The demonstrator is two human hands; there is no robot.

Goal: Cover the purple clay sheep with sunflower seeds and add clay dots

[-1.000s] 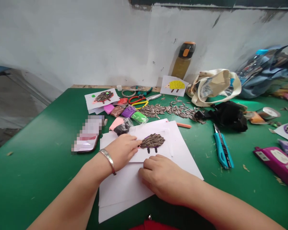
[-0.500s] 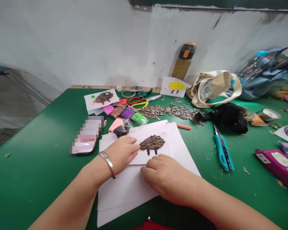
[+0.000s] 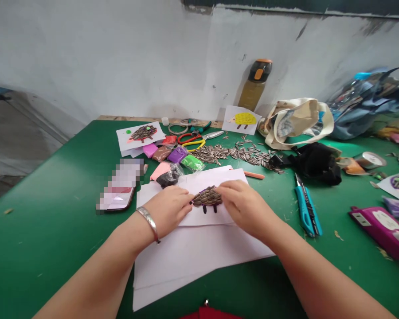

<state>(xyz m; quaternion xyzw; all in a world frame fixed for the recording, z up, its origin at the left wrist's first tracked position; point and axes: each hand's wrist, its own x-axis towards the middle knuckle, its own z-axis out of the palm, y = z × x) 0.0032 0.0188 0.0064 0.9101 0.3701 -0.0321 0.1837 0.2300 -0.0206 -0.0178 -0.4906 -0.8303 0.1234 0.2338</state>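
A hedgehog picture [image 3: 206, 196] with overlapping sunflower seeds on its back and two black legs lies on a white card [image 3: 199, 219]. My left hand [image 3: 169, 210] rests on the paper, fingers stretched out and the tips beside the hedgehog's left end. My right hand [image 3: 248, 207] reaches over the card from the right; its extended, bent fingers touch the seeds at the right end, and its thumb side is partly hidden. Beneath the card is a stack of white paper [image 3: 182, 257].
Loose sunflower seeds [image 3: 213, 154], clay packets [image 3: 177, 155] and scissors [image 3: 193, 144] lie behind the papers. A phone [image 3: 119, 186] is at left. To the right are a blue utility knife [image 3: 307, 208], a black pouch [image 3: 319, 161] and a magenta case [image 3: 382, 230]. A bottle [image 3: 254, 86] stands against the wall.
My right hand has moved up and forward from below the hedgehog to its right end, and its curled fingers have straightened. My left hand has stayed nearly in place.
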